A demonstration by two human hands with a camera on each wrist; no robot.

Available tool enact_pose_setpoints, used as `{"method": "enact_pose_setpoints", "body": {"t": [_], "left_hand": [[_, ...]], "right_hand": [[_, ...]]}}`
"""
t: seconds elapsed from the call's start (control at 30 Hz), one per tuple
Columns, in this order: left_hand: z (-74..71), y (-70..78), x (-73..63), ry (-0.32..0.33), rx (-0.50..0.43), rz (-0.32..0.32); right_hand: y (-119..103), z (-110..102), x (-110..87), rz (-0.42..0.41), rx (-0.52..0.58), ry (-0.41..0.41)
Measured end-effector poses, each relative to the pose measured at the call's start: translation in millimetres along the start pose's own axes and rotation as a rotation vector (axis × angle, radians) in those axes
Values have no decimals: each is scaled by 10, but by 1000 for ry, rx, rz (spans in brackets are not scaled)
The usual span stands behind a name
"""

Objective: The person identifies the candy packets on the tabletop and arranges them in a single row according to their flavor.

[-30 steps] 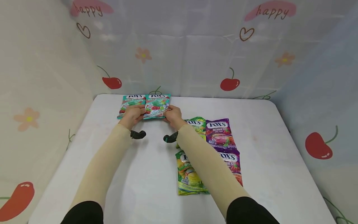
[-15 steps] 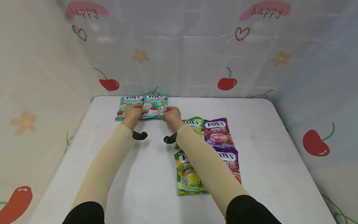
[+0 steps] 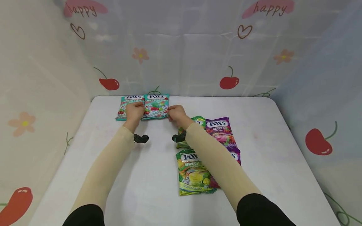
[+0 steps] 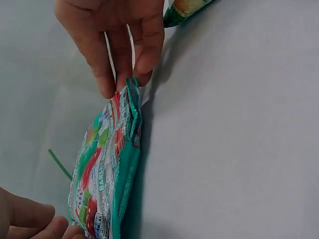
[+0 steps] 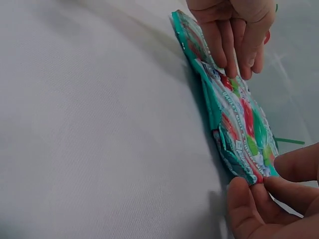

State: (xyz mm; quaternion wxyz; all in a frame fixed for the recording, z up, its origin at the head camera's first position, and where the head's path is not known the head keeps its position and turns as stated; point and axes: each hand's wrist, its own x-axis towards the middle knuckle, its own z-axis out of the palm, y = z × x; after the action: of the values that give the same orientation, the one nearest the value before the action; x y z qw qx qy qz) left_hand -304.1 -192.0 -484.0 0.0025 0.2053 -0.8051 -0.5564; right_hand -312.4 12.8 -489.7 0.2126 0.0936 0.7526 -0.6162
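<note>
Two teal FOX'S Mint Blossom candy bags lie side by side at the back of the table, a left bag (image 3: 122, 112) and a right bag (image 3: 156, 106). My left hand (image 3: 134, 112) covers part of the left bag, its fingers pinching the near seam edge of the right one. At the opposite side, my right hand (image 3: 178, 114) pinches the right bag's edge. The right wrist view shows its thumb and fingers (image 5: 271, 199) around a lower corner of that bag. In the left wrist view my left fingers (image 4: 37, 219) meet the other end of the bag.
Green FOX'S Springtea bags (image 3: 195, 175) and purple FOX'S Berries bags (image 3: 220, 131) lie in a block on the white table (image 3: 268, 157), partly under my right forearm. A printed curtain (image 3: 181, 62) rises right behind the table's back edge.
The teal bags stay in place on the table. My right hand and forearm have shifted slightly right, uncovering more of the front green bag. The left hand stays near the seam.
</note>
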Motion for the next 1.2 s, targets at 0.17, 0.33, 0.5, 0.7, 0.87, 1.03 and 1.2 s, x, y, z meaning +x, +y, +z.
{"method": "enact_pose_setpoints", "body": {"t": [0.17,0.33,0.5,0.7,0.87,1.03,1.2], "left_hand": [[71,-15,-133,-5,-8,89],[153,16,-322,-88,-25,88],[225,57,-531,-220,-30,102],[273,45,-777,-373,-45,53],[330,16,-918,-460,-39,42],[379,-23,-1007,-500,-21,53],[422,-77,-1063,-517,2,24]], "right_hand": [[4,-202,-117,6,91,-90],[8,-347,-321,34,138,-192],[52,-473,-525,42,89,-243],[149,-646,-704,30,97,-290],[251,-839,-834,15,118,-288],[345,-1002,-955,-2,91,-264],[467,-1137,-1049,-33,70,-260]]}}
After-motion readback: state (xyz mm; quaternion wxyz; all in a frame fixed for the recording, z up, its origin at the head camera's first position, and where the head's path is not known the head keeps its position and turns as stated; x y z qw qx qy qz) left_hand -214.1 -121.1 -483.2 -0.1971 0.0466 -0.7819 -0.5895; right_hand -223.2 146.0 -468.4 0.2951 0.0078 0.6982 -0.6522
